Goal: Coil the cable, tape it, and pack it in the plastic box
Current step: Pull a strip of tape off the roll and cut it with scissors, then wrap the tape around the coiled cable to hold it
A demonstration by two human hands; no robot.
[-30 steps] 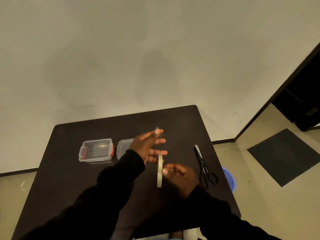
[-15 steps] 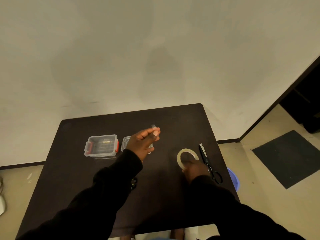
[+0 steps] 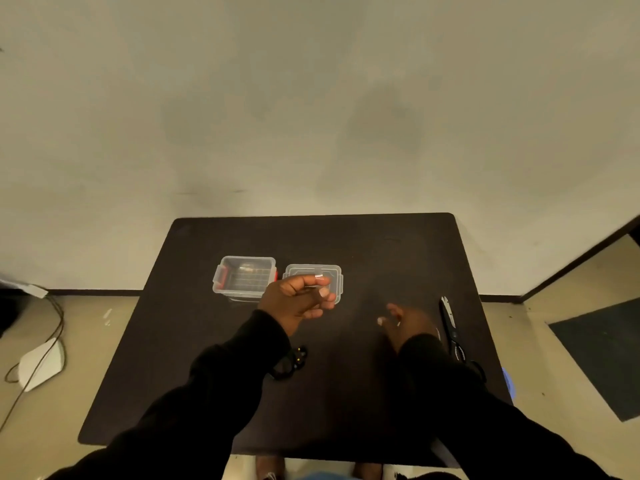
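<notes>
Coiled black cable (image 3: 289, 363) lies on the dark rectangular surface (image 3: 381, 244), half hidden under the left sleeve (image 3: 221, 382), near the middle of the near half; only a dark loop with small yellow specks shows past the cuff. Beyond it, the clear plastic box with red latches (image 3: 244, 278) stands open towards the far left of the surface, and its clear plastic lid (image 3: 313, 279) lies flat just beside it on the right, the two nearly touching.

Raised above the lid, the left hand (image 3: 298, 299) has its fingers curled, with thumb and forefinger pinched on a short strip of clear tape (image 3: 320, 276) that catches the light at the fingertips. The right hand (image 3: 403, 322) is low over the surface to the right, fingers loosely curled and pointing left; it appears to hold nothing, though blur makes it hard to tell whether the fingertips touch the surface. Just right of that hand, a pair of black-handled scissors (image 3: 450, 327) lies lengthwise with its blades pointing away from the person. A pale curved edge shows between the right wrist and the scissors, too hidden to identify.

On the floor to the left, a white flat object (image 3: 41, 363) sits with a thin dark cord (image 3: 55, 327) trailing over it.
</notes>
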